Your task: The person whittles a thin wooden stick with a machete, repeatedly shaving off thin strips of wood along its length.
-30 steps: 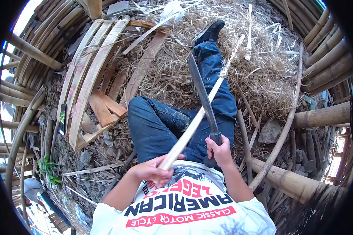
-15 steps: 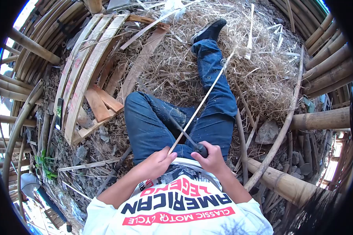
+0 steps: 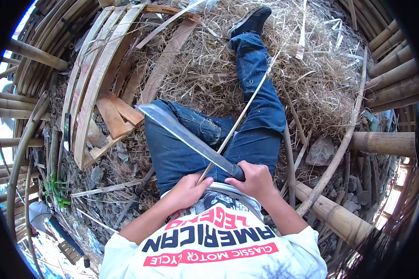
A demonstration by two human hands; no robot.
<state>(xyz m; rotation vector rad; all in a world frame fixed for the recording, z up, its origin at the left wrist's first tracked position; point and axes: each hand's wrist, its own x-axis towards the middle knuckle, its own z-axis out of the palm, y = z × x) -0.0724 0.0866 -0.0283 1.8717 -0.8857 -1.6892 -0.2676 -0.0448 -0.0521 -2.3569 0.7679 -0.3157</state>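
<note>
1. Left hand (image 3: 186,191): fingers grasp the long, thin, pale strip (image 3: 241,116) toward its near end.
2. Right hand (image 3: 257,184): fingers clench the black handle of a long grey metal machete (image 3: 186,137), crossing the strip.
3. Scraping seems in hand; a stroke calls for clear fingers.
4. Tangled tan shavings (image 3: 326,95) lie around the strip's far end.

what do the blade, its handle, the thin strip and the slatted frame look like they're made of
Blade: metal, probably steel, grey with a pale sheen along it.
Handle: dark and fairly plain; wood, plastic or rubber, can't tell.
Thin strip: likely bamboo, possibly wood; straw-coloured, apparently unpainted.
Slatted frame: bare wood by its pale, rough-looking slats, with reddish marks.
</note>
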